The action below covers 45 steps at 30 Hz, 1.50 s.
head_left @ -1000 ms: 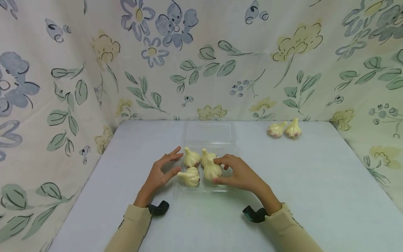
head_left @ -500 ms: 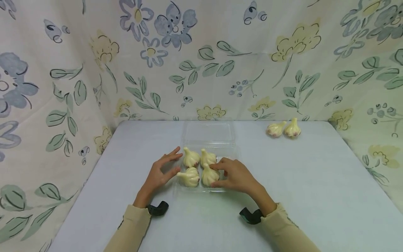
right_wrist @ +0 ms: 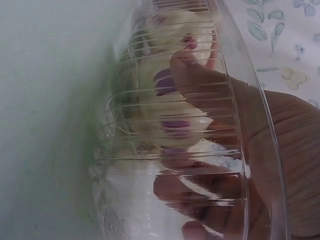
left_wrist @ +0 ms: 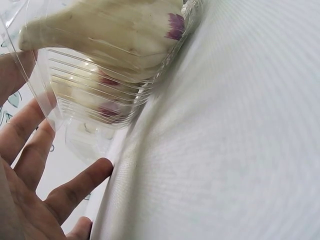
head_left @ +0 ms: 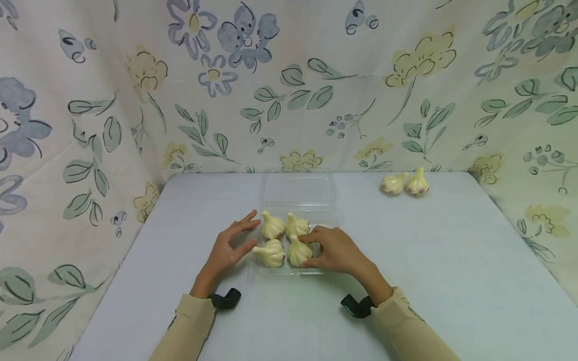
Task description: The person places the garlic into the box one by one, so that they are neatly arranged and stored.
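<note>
A clear plastic clamshell box (head_left: 262, 271) lies open on the table, with garlic bulbs in two rows inside it. My right hand (head_left: 336, 250) reaches into the box and grips the near right garlic bulb (head_left: 300, 252) between thumb and fingers; through the ribbed wall in the right wrist view, the fingers (right_wrist: 200, 82) show against a bulb. At the box's left side is my left hand (head_left: 228, 248), fingers spread and loosely extended, near the near left bulb (head_left: 271, 253). The left wrist view shows some of its fingers (left_wrist: 27, 122) at the clear rim. Two more bulbs (head_left: 273, 226) (head_left: 297, 226) fill the back row.
Two further garlic bulbs (head_left: 394, 184) (head_left: 417, 182) lie together at the table's back right. The box's raised lid (head_left: 298, 190) extends toward the back edge. A floral curtain (head_left: 289, 100) hangs behind the white table (head_left: 429, 260).
My right hand has lowered the garlic bulb toward the near right of the box, uncovering the back right bulb. The left hand has stayed by the box.
</note>
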Tool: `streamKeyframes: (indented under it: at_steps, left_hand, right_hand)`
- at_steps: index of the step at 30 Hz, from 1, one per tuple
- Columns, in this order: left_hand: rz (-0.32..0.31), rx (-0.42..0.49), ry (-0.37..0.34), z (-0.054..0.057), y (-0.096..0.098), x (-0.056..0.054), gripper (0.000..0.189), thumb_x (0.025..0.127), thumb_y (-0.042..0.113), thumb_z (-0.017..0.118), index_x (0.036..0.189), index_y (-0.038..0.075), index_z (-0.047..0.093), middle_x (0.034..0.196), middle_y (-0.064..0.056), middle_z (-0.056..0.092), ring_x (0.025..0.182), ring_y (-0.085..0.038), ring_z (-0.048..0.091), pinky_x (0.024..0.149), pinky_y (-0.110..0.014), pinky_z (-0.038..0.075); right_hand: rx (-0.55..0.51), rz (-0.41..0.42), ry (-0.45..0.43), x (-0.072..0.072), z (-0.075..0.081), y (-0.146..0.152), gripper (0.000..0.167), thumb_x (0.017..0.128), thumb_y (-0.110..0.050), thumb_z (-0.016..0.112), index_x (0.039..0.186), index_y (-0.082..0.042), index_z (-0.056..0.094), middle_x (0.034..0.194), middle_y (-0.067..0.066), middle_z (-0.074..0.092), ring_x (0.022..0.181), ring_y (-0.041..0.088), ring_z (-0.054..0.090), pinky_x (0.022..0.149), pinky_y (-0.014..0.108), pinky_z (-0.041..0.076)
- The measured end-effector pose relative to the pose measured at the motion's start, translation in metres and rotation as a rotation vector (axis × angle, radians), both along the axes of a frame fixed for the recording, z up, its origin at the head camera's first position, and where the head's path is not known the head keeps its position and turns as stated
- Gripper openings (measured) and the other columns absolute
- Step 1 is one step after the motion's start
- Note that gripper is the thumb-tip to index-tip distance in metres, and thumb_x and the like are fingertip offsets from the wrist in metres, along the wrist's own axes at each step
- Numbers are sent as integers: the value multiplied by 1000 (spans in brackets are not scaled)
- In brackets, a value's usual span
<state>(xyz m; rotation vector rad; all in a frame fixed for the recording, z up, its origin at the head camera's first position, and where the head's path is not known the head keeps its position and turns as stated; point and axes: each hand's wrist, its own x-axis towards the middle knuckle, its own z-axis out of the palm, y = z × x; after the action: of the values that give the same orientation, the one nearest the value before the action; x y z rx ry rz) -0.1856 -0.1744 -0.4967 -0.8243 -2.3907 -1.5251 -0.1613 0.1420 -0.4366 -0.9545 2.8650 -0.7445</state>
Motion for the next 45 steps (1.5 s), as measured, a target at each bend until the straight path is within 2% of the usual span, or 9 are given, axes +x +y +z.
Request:
streamKeyframes:
  at_steps: [5, 12, 15, 21, 26, 31, 36, 39, 45]
  left_hand:
    - [-1, 2, -5, 1, 1, 1, 48, 91, 5, 72, 138, 11, 64, 158, -11, 47, 146, -37, 44, 120, -74, 15]
    - [-2, 11, -4, 1, 2, 0, 49, 90, 3, 73, 137, 10, 64, 158, -12, 48, 146, -39, 45, 120, -74, 14]
    - [-5, 15, -3, 0, 1, -1, 49, 89, 2, 73, 137, 9, 64, 158, -13, 48, 146, -39, 45, 120, -74, 14]
    - [0, 5, -4, 2, 2, 0, 49, 90, 4, 73, 137, 11, 64, 158, -12, 47, 146, -36, 45, 120, -74, 15]
    - [2, -2, -5, 2, 1, 0, 49, 91, 6, 73, 139, 13, 64, 159, -10, 46, 148, -35, 44, 121, -73, 15]
    - [0, -3, -12, 1, 1, 0, 49, 91, 6, 73, 139, 13, 63, 159, -10, 46, 148, -34, 43, 121, -73, 15]
    - [-4, 8, -10, -1, 1, 0, 48, 91, 4, 72, 139, 10, 63, 159, -11, 46, 148, -36, 42, 121, -73, 13]
    - [-3, 12, -8, -2, 1, 0, 48, 91, 4, 72, 138, 9, 64, 159, -12, 47, 148, -36, 43, 121, -73, 13]
    - [-3, 5, 6, -1, 1, 0, 48, 90, 3, 73, 137, 8, 64, 158, -14, 47, 146, -37, 45, 120, -74, 15]
  right_hand:
    - [12, -2, 11, 0, 1, -1, 61, 75, -44, 89, 130, -21, 72, 107, -1, 73, 63, -2, 48, 63, 20, 40]
    - [-7, -6, 12, 0, 1, -2, 63, 76, -44, 88, 133, -25, 70, 94, -4, 69, 63, -1, 46, 59, 18, 39]
    - [-18, -11, 3, 1, 1, -2, 62, 76, -44, 88, 133, -25, 70, 94, -5, 68, 66, 0, 49, 60, 17, 40]
    - [-39, -10, -8, 1, 1, -1, 61, 77, -44, 88, 132, -24, 70, 95, -6, 68, 71, 10, 60, 61, 18, 42]
    - [-70, -8, -42, 1, 2, 1, 60, 79, -44, 86, 133, -23, 69, 96, -6, 67, 76, 15, 62, 63, 19, 43]
    - [-172, 10, -62, 0, 1, 6, 55, 82, -39, 85, 132, -19, 70, 106, -5, 70, 83, 17, 63, 68, 23, 48]
    - [-299, 25, 5, -1, -1, 13, 44, 85, -27, 84, 125, -13, 72, 108, 4, 74, 83, 20, 65, 72, 35, 55]
    - [-323, 23, 40, -3, 0, 17, 42, 84, -24, 84, 123, -12, 73, 106, 6, 75, 82, 16, 65, 73, 34, 56]
    - [-341, 12, 48, -7, 3, 25, 39, 85, -23, 84, 120, -12, 73, 103, 7, 75, 81, 13, 64, 75, 34, 56]
